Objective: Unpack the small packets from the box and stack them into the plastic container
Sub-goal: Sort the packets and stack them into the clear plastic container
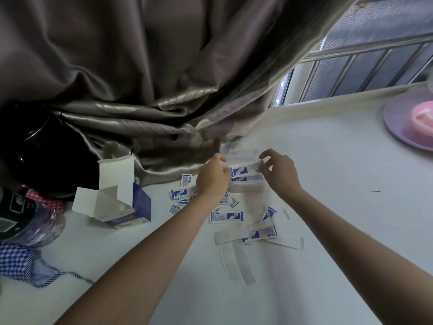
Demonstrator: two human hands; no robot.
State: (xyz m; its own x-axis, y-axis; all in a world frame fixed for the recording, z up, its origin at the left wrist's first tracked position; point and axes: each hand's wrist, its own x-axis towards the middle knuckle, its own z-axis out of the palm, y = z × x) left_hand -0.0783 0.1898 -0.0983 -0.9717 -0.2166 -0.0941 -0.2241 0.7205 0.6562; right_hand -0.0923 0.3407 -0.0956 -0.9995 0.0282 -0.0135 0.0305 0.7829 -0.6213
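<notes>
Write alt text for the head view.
Both hands, left hand and right hand, hold a blue-and-white packet over a clear plastic container on a white table. More packets lie scattered beside an opened blue box.

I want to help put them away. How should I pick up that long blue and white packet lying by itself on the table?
Pinch the lone packet at a short end, coming from above. It lies flat on the white table, so slide a fingertip under its thin edge first. Its right end looks clearest of the pile.
</notes>
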